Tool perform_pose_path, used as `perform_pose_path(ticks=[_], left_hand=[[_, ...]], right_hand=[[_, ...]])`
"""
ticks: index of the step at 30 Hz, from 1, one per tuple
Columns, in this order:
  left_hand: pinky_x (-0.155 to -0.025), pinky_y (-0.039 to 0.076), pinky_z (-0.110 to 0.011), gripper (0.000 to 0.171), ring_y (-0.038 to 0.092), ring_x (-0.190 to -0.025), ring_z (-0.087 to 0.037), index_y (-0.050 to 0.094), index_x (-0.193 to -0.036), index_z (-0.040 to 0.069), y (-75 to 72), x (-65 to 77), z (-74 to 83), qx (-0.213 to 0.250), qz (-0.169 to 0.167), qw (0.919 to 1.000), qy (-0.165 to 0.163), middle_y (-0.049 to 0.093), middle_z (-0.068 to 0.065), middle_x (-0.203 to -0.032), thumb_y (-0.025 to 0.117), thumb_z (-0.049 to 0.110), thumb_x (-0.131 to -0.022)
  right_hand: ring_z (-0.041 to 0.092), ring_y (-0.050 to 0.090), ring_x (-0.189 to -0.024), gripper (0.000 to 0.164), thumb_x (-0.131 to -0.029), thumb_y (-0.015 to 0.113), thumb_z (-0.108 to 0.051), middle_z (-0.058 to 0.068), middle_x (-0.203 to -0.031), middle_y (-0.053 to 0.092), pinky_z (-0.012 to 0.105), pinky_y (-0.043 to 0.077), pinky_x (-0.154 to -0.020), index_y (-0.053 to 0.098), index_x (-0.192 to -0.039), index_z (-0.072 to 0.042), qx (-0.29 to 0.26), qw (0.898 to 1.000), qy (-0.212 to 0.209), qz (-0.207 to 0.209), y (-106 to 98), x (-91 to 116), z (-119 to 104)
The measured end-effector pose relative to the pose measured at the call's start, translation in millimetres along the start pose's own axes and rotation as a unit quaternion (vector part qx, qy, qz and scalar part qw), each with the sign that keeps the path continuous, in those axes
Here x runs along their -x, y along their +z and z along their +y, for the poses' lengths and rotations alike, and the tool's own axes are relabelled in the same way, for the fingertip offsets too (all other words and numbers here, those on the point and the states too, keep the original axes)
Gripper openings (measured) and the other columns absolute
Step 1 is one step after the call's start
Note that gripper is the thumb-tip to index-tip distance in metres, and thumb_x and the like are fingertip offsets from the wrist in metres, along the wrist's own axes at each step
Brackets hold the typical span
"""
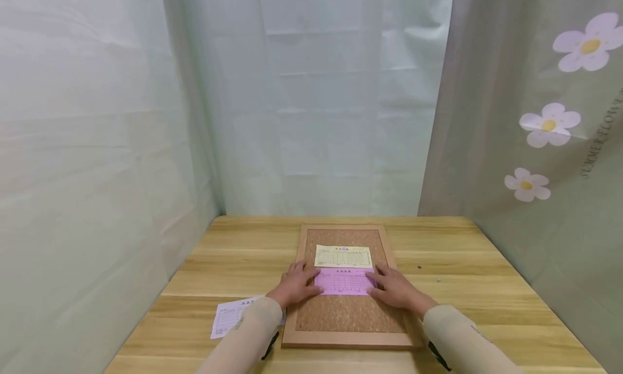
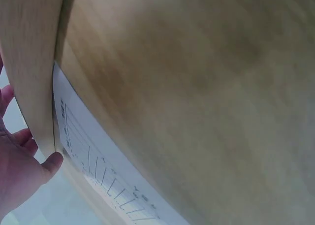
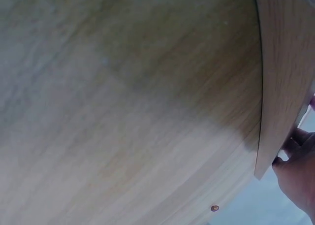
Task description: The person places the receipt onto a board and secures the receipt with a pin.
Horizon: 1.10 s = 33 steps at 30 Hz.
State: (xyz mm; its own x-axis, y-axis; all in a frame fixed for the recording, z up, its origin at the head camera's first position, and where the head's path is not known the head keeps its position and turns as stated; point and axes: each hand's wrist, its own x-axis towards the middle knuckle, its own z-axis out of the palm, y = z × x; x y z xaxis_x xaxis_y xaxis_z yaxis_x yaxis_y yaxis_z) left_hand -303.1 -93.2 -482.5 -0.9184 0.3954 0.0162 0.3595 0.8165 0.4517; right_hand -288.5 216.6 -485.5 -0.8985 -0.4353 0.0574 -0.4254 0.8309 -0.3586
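Note:
A pink printed slip (image 1: 343, 285) lies flat across the middle of a wood-framed cork board (image 1: 348, 315). My left hand (image 1: 296, 283) is at its left edge, with thumb and forefinger spread to the two corners. At the right edge, my right hand (image 1: 395, 287) rests its fingertips on the slip in the same way. Directly above the pink slip is a pale yellow printed slip (image 1: 343, 256). In the left wrist view, the left hand (image 2: 19, 171) reaches over the board's frame (image 2: 32, 52). The right wrist view shows part of the right hand (image 3: 300, 176) beyond the frame edge (image 3: 278, 87).
A white printed slip (image 1: 229, 317) lies on the wooden table (image 1: 243, 239) left of the board, partly covered by the left sleeve. Two tiny objects, one dark (image 1: 419, 266) and one greenish (image 1: 438, 280), sit to the right. Pale curtains (image 1: 321, 104) surround the table.

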Motion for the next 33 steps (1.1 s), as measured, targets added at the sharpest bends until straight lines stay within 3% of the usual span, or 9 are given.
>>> perform_pose_path(ticks=[23, 33], left_hand=[[-0.108, 0.024, -0.066, 0.060, 0.020, -0.144, -0.045, 0.052, -0.145, 0.012, 1.0, 0.2, 1.9, -0.003, -0.014, 0.9999, -0.003, 0.024, -0.027, -0.157, 0.066, 0.042, -0.094], [-0.108, 0.025, -0.064, 0.062, 0.019, -0.143, -0.046, 0.053, -0.144, 0.012, 1.6, 0.1, 0.6, -0.005, -0.001, 0.9999, -0.011, 0.022, -0.029, -0.156, 0.068, 0.042, -0.093]], right_hand=[[0.047, 0.031, -0.140, 0.059, -0.098, 0.060, -0.041, 0.027, -0.155, 0.030, 0.059, 0.027, -0.110, 0.050, -0.145, -0.006, 0.023, 1.000, 0.000, -0.008, -1.8, 6.8, 3.2], [0.046, 0.037, -0.137, 0.055, -0.099, 0.061, -0.037, 0.027, -0.151, 0.037, 0.057, 0.031, -0.110, 0.055, -0.141, -0.003, 0.042, 0.999, -0.010, -0.003, -5.3, 8.4, -1.0]])
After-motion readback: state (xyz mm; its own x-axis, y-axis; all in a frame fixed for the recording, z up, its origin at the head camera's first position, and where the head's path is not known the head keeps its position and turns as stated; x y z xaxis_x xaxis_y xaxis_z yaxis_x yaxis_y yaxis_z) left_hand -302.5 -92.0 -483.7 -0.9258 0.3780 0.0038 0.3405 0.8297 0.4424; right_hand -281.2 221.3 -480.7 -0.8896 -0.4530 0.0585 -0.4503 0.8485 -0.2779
